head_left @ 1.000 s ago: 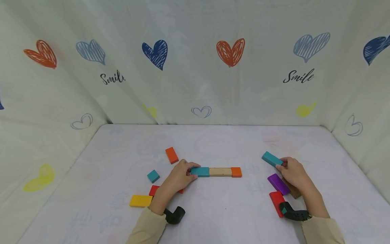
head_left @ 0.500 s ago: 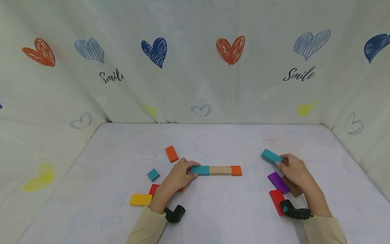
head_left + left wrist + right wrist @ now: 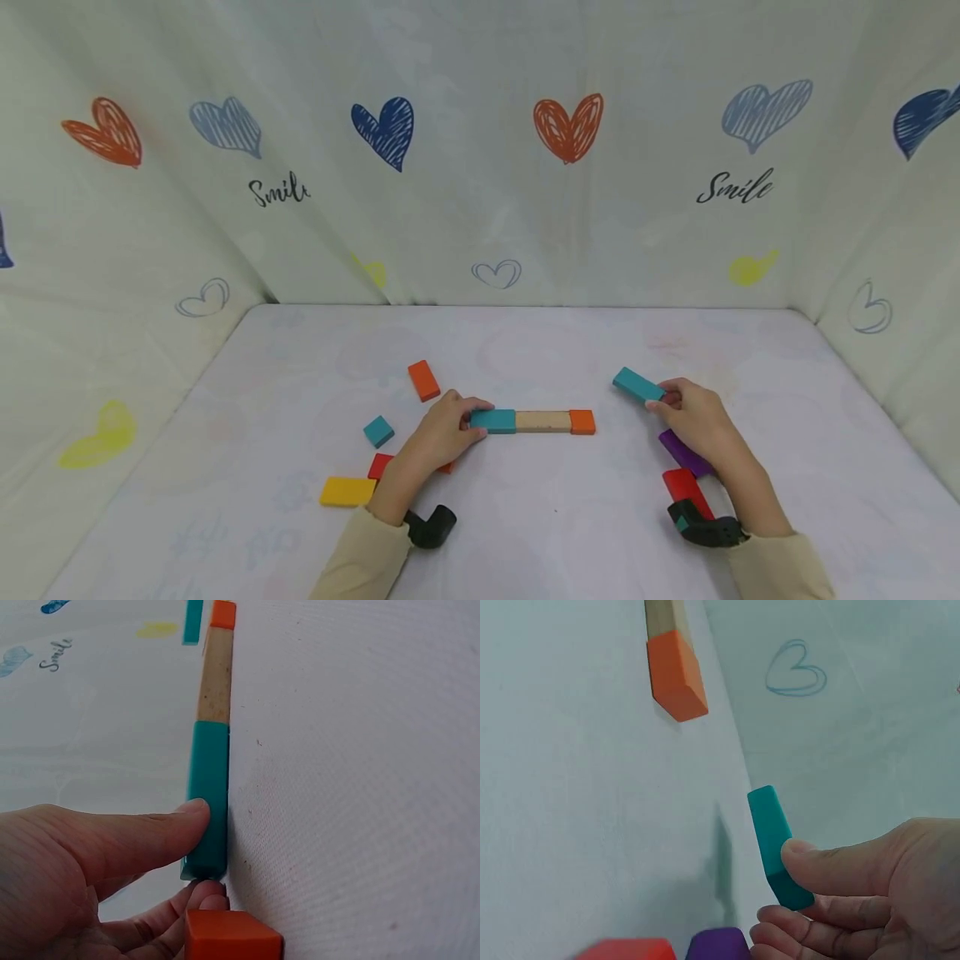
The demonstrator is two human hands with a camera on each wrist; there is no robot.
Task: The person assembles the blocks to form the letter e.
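My left hand [image 3: 444, 429] grips the left end of a teal block [image 3: 493, 422], its thumb along the near side. That block lies in a row on the table, end to end with a plain wooden block [image 3: 543, 422] and a short orange block [image 3: 582, 422]. My right hand [image 3: 697, 421] pinches a second teal block [image 3: 637, 384] by one end between thumb and fingers; in the right wrist view its shadow falls on the table apart from it. Beneath the right hand lie a purple block [image 3: 684, 453] and a red block [image 3: 686, 492].
Left of the row lie an orange block [image 3: 424, 381], a small teal block [image 3: 378, 432], a yellow block [image 3: 347, 492] and a red block [image 3: 380, 466] partly behind the left forearm. A printed curtain [image 3: 480, 208] hangs along the table's back edge.
My right hand has moved left with the teal block, toward the row. The wooden block beside the purple one is now hidden behind the right hand. My left hand has stayed in place.
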